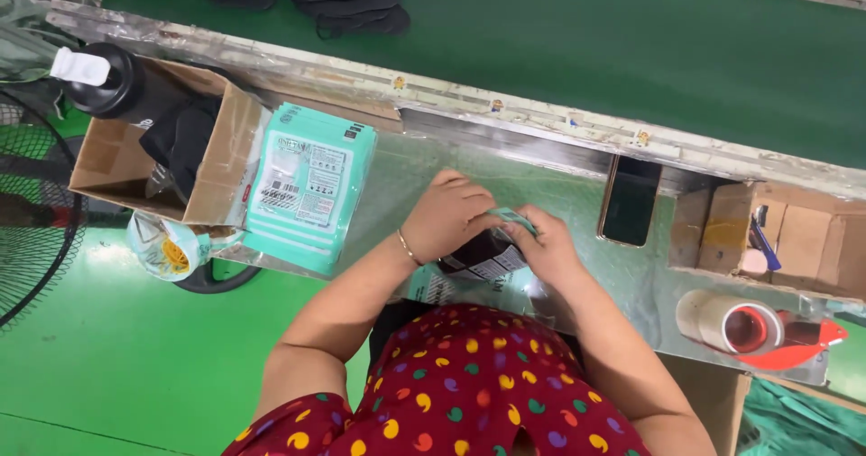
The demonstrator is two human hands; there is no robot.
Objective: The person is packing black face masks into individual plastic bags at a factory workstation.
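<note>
Steel worktop [397,181] beside a green conveyor belt [559,41]. I log: my left hand [448,211] and right hand [541,247] both pinching one teal packet [487,250] at the bench's near edge. Stack of teal packets [311,185] left; cardboard box [212,163] beyond; phone [630,201], tape dispenser [753,330] right.

- Bright, even overhead light; colours are saturated.
- Soft glare spreads over the metal worktop [577,194].
- Shadows are faint and short.
- Straight edges bow slightly toward the corners.
- The hands show slight motion blur.
</note>
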